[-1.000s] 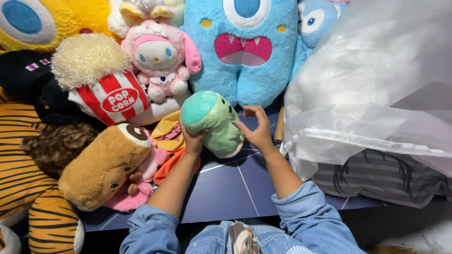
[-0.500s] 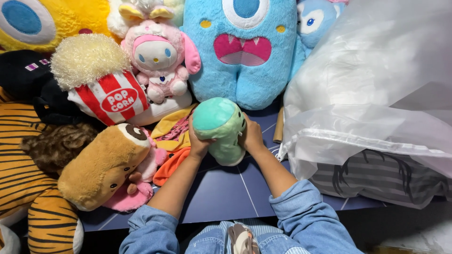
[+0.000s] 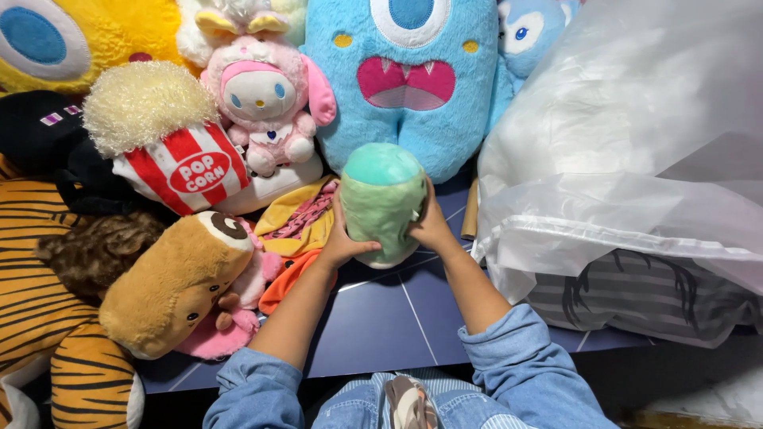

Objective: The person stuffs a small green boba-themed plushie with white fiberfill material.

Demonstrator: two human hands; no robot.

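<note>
Now both hands are clamped on the green plush toy [image 3: 381, 199], one on each side. The left hand [image 3: 343, 238] presses its palm against the toy's left flank with the thumb hooked under the lower edge, and the right hand [image 3: 433, 226] cups the right flank, fingers wrapped around the far side and out of sight. The toy stands upright between them, its teal rounded top facing the camera, its base just above the dark blue tiled floor [image 3: 389, 318]. Behind it sits the big blue one-eyed monster plush [image 3: 405, 71], pink mouth wide, close to the green toy's top. To the left, a pink and white bunny plush [image 3: 266, 103] leans beside a red-and-white striped popcorn plush [image 3: 171, 143] with a fluffy cream top. A yellow and orange plush [image 3: 298, 222] lies just beside the left wrist, and a tan dog plush [image 3: 171, 286] rests on its side next to it. A tiger-striped plush [image 3: 40, 302] fills the left edge. On the right, a large clear plastic bag [image 3: 636, 143] bulges over a grey striped plush [image 3: 644, 294]. Denim sleeves [image 3: 509, 365] frame both forearms at the bottom.
</note>
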